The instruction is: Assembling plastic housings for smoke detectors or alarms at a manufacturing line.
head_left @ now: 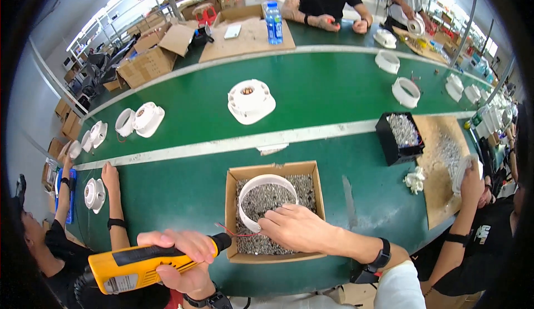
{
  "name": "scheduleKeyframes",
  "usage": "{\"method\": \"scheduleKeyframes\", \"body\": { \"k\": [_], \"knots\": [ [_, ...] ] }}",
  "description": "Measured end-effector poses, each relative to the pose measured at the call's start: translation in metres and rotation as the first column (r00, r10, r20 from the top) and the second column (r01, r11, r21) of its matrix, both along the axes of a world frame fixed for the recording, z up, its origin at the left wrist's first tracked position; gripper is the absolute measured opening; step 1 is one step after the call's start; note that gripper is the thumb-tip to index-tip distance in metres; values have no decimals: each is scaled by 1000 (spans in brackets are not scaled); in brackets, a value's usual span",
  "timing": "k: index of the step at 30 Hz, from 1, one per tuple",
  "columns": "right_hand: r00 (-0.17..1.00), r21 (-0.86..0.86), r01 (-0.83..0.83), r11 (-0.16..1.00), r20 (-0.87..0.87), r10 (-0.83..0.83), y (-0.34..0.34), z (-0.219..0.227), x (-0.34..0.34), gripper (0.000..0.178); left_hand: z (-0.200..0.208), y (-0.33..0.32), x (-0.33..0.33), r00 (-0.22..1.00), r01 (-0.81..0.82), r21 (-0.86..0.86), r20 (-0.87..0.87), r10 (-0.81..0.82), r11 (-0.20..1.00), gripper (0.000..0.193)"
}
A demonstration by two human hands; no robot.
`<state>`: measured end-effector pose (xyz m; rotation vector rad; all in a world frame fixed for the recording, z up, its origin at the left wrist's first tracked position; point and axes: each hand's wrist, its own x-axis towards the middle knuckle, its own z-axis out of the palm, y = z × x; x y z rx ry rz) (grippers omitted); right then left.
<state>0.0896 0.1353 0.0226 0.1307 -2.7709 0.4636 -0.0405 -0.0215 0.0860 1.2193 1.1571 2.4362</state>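
My left hand (186, 256) is wrapped round a yellow and black power screwdriver (130, 270), its dark nose pointing right toward the box. A white plastic ring (243, 211) sits over the small metal screws (306, 189) that fill an open cardboard box (230, 189). My right hand (297, 228) closes its fingers on the ring's near right rim; the fingertips are partly hidden, so a screw in them cannot be made out. Thin red wires (236, 233) trail from the ring's near side over the box's left edge.
Beyond a pale divider strip, a white round fan-like housing (250, 102) stands on the green table (183, 108); more housings and rings lie left and right. A black bin of screws (399, 153) stands at the right beside a cardboard sheet (439, 197). Co-workers' arms reach in from both sides.
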Motion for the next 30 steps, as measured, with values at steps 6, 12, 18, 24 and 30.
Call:
{"method": "scheduleKeyframes", "body": {
  "k": [6,12,18,24,30],
  "knots": [
    [815,-29,201,979,-549,-184,45,29,-13,4,-22,-5,-17,993,-105,140,73,95,985,41],
    [715,-46,478,877,-560,-419,142,27,-39,9,-43,-2,-20,955,-277,180,157,250,944,41],
    [676,79,694,716,-414,-610,227,24,-53,20,-42,6,-17,969,-233,214,129,209,949,40],
    [716,302,698,649,-297,-632,264,-11,-90,47,-49,-4,-22,983,-172,234,109,150,957,40],
    [857,352,392,850,195,-477,170,47,-190,32,-44,-22,-20,989,-92,280,133,57,955,43]
  ]
}}
